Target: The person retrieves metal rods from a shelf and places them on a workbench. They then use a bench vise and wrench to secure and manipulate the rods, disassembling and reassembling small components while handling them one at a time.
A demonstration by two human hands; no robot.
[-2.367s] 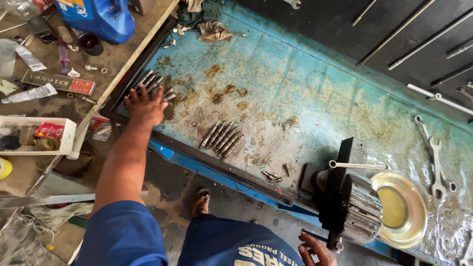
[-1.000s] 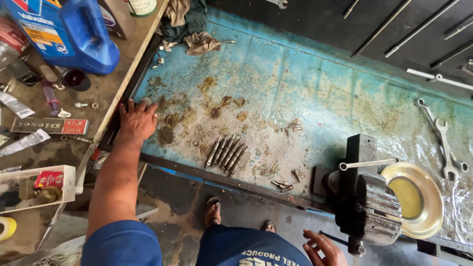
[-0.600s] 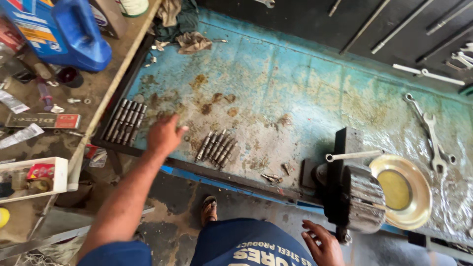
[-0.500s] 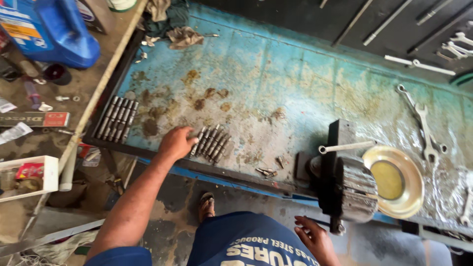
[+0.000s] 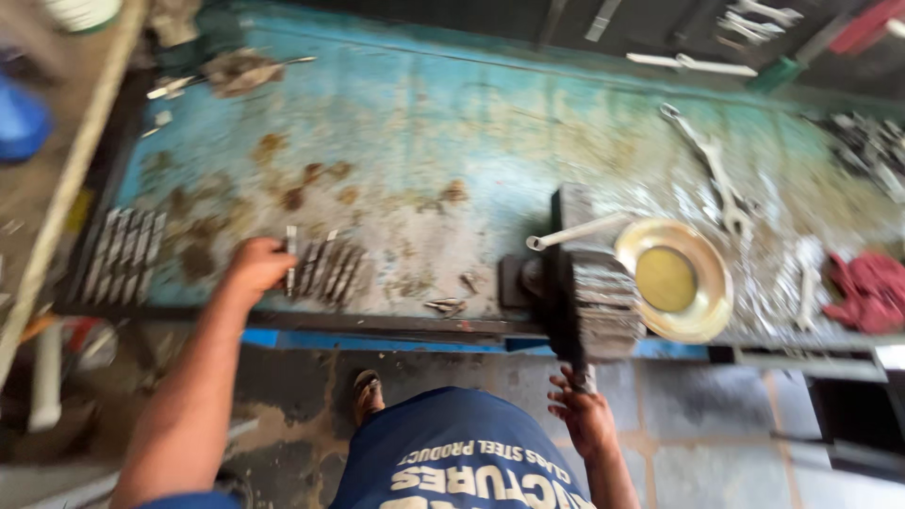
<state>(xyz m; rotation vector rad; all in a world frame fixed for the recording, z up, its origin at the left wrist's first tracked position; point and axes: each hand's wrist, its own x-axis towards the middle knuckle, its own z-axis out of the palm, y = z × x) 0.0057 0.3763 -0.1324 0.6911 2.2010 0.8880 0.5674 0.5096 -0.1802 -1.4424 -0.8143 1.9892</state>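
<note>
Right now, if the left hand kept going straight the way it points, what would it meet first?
The left hand points right along the bench, so it would first meet the row of metal rods just beside its fingers; it may already touch the nearest one.

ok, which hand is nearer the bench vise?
Right. The right hand is at the near lower edge of the bench vise, apparently touching it. The left hand is far to its left, on the row of metal rods.

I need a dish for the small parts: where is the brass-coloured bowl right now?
The bowl sits right of centre on the blue bench, against the vise and below the spanners.
</note>
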